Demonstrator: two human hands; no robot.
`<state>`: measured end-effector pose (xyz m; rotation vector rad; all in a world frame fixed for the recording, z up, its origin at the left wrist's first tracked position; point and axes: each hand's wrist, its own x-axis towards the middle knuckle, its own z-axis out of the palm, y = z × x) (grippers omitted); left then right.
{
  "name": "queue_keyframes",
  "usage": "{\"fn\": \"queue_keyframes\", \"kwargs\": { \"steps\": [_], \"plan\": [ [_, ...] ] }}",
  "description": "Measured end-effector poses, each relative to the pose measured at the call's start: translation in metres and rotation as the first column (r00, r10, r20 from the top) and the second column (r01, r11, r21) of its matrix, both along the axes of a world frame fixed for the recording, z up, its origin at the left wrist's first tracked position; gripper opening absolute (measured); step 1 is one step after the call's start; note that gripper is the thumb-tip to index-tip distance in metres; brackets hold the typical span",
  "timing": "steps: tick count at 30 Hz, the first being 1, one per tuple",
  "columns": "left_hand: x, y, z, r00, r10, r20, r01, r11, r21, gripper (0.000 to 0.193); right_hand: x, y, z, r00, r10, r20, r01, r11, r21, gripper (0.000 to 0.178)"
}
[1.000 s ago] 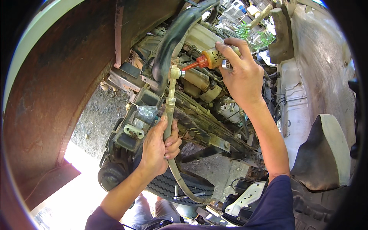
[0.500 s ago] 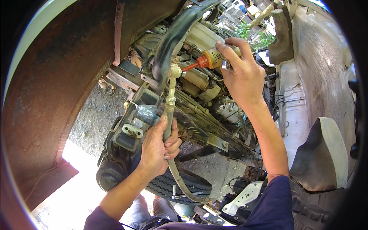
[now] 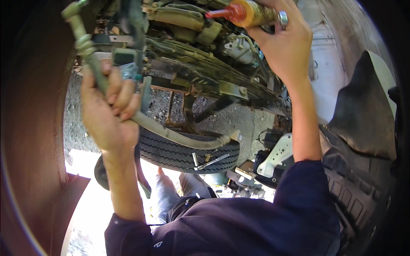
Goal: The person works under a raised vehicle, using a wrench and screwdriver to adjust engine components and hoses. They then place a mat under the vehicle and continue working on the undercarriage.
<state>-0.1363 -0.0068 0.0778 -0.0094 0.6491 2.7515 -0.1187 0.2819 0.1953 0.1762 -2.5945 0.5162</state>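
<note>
My left hand point(image 3: 113, 106) is closed around a grey-green hose point(image 3: 171, 135). Above the fist, the hose's metal end fitting point(image 3: 78, 27) points up at the upper left, and the other end trails to the right over a tyre. At the top right, my right hand point(image 3: 286, 49) grips an amber squeeze bottle point(image 3: 258, 13) with a red nozzle point(image 3: 218, 13) pointing left. A chrome socket point(image 3: 282, 18) shows by the fingers of that hand. Nozzle and fitting are well apart.
Below the hose stands the tyre point(image 3: 171, 150), with a chrome bar tool point(image 3: 212, 162) on it. A clear plastic bag point(image 3: 128, 71) sits beside my left fingers. Vehicle frame and machinery point(image 3: 200, 72) fill the middle. A rusty brown panel point(image 3: 34, 128) borders the left; a white bracket point(image 3: 276, 154) lies right.
The nozzle was at the hose fitting and has come away from it. My left hand has carried the hose left and up; my right hand with the bottle appears higher. The view has shifted.
</note>
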Motion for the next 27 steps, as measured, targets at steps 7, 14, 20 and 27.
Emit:
{"fn": "queue_keyframes", "kwargs": {
  "steps": [7, 14, 20, 27],
  "plan": [
    [-0.004, -0.008, -0.001, 0.997, 0.040, -0.062, -0.041, 0.999, -0.009, 0.028, 0.116, 0.027, -0.037, 0.923, -0.384, -0.004, 0.384, 0.923, 0.015, 0.049],
    [-0.009, -0.014, -0.015, 0.995, 0.007, -0.101, -0.007, 1.000, -0.003, 0.027, 0.235, 0.033, -0.079, 0.783, -0.605, 0.147, 0.590, 0.796, 0.136, 0.044],
    [-0.009, -0.016, -0.015, 0.988, -0.032, -0.151, 0.034, 0.999, 0.013, 0.024, 0.277, 0.029, -0.115, 0.688, -0.670, 0.280, 0.621, 0.743, 0.252, 0.048],
    [-0.007, -0.017, -0.014, 0.971, -0.092, -0.223, 0.101, 0.994, 0.030, 0.023, 0.281, 0.030, -0.141, 0.671, -0.680, 0.296, 0.591, 0.731, 0.340, 0.050]
  ]
}}
